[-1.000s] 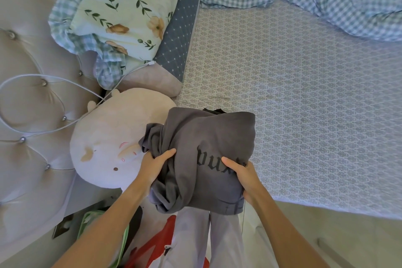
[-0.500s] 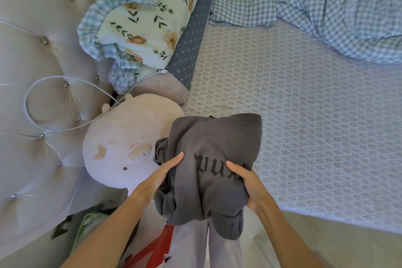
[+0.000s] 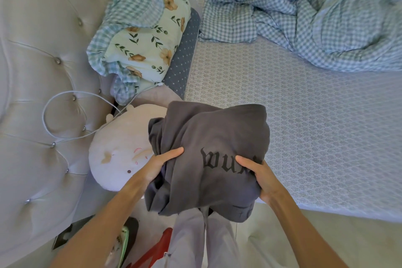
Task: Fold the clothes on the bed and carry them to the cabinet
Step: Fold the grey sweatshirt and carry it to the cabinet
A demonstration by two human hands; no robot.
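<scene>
While lifted off the bed (image 3: 304, 137) | left hand (image 3: 159, 166) grips grey garment (image 3: 208, 154) | right hand (image 3: 258, 175) grips it too

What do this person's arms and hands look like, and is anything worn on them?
Both arms are bare along the whole length in view: no sleeves reach the forearms. The left hand and right hand carry no gloves, and no rings, watch or bracelets show on the visible fingers or wrists. No cables or markings either. The fingernails look short and plain where they can be seen.
</scene>
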